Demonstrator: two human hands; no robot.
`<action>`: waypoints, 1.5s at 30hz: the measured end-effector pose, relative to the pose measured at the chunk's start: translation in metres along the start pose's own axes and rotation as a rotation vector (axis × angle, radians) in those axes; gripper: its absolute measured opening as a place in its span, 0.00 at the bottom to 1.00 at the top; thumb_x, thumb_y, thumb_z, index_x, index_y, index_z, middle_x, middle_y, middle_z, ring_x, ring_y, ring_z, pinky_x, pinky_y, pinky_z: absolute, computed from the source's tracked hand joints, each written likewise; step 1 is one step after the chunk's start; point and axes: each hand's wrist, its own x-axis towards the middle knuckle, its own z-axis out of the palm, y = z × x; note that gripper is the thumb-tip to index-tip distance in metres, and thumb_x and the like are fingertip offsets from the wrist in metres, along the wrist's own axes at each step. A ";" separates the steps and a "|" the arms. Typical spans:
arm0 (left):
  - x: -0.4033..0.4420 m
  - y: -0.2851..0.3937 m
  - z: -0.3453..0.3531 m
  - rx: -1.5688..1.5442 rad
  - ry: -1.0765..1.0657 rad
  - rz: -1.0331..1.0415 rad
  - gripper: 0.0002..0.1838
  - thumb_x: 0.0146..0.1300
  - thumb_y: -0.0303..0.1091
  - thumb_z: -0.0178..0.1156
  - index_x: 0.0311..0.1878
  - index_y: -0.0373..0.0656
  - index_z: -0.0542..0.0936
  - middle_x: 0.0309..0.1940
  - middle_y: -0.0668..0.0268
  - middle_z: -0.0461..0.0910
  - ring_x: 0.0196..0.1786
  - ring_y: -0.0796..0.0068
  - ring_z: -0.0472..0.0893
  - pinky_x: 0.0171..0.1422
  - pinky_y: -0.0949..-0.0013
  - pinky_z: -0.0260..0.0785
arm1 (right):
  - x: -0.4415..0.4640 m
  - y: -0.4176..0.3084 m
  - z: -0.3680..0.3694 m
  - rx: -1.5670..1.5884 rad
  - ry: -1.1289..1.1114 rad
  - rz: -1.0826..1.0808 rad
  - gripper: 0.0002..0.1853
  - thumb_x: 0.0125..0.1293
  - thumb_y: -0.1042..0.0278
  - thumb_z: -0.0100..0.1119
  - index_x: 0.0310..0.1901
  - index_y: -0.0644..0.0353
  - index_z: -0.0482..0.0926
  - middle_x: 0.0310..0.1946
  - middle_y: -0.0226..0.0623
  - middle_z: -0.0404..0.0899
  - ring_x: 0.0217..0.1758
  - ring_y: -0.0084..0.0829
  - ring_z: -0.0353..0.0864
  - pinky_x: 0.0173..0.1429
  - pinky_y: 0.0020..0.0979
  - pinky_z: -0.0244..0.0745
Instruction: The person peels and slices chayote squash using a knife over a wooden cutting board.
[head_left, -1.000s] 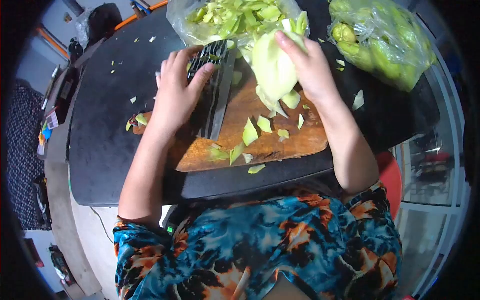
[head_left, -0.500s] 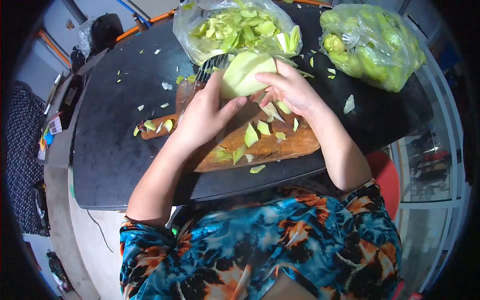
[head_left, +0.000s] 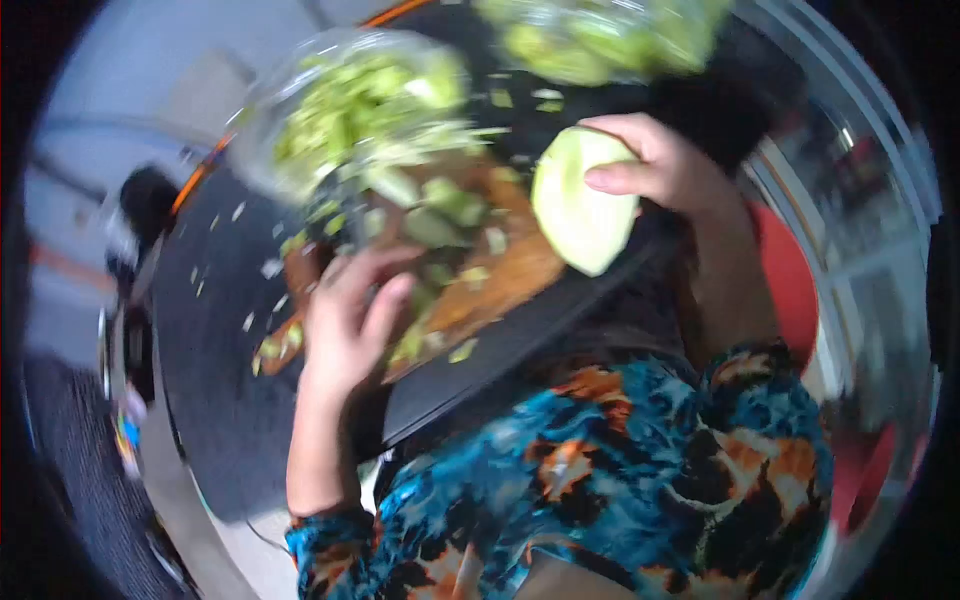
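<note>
My right hand [head_left: 655, 170] grips a peeled, pale green chayote [head_left: 585, 205] by its upper right side, thumb laid across its face. The chayote is held above the right end of the wooden cutting board [head_left: 520, 285], with its narrow end pointing down. My left hand [head_left: 355, 310] is over the left part of the board, thumb and forefinger apart, with nothing visible between them. Beyond its fingers a dark, blurred strip [head_left: 350, 205] reaches toward the bag; I cannot make out what it is. Green pieces [head_left: 440, 215] lie on the board beside that hand.
An open plastic bag of cut green pieces [head_left: 360, 110] stands behind the board. Farther right is a clear bag of whole green chayotes [head_left: 600, 40]. Scraps [head_left: 270, 268] are scattered on the black table [head_left: 220, 400]. A red stool [head_left: 785, 285] stands at the right.
My hands have parted: the right has carried the chayote to the right, and the left has let go of it and come down over the board. The whole view has tilted.
</note>
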 end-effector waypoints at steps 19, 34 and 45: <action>-0.019 -0.038 -0.038 0.504 0.069 -0.367 0.26 0.55 0.36 0.63 0.57 0.39 0.71 0.46 0.55 0.78 0.49 0.62 0.78 0.53 0.66 0.68 | -0.047 0.017 0.005 -0.302 0.280 0.076 0.17 0.60 0.63 0.62 0.49 0.61 0.76 0.25 0.28 0.75 0.28 0.18 0.73 0.36 0.21 0.70; -0.033 -0.006 -0.028 0.203 0.501 -0.039 0.28 0.46 0.17 0.62 0.54 0.36 0.67 0.45 0.55 0.69 0.47 0.58 0.72 0.50 0.64 0.68 | 0.043 -0.036 0.163 0.303 -0.011 -0.305 0.20 0.62 0.64 0.60 0.52 0.61 0.66 0.44 0.34 0.72 0.43 0.25 0.74 0.43 0.25 0.71; 0.000 0.013 0.019 0.023 -0.141 0.500 0.28 0.53 0.43 0.65 0.56 0.45 0.71 0.54 0.55 0.67 0.55 0.56 0.69 0.53 0.59 0.65 | 0.017 -0.044 0.087 0.351 0.287 -0.174 0.29 0.62 0.75 0.46 0.65 0.63 0.51 0.43 0.42 0.71 0.44 0.33 0.77 0.53 0.34 0.72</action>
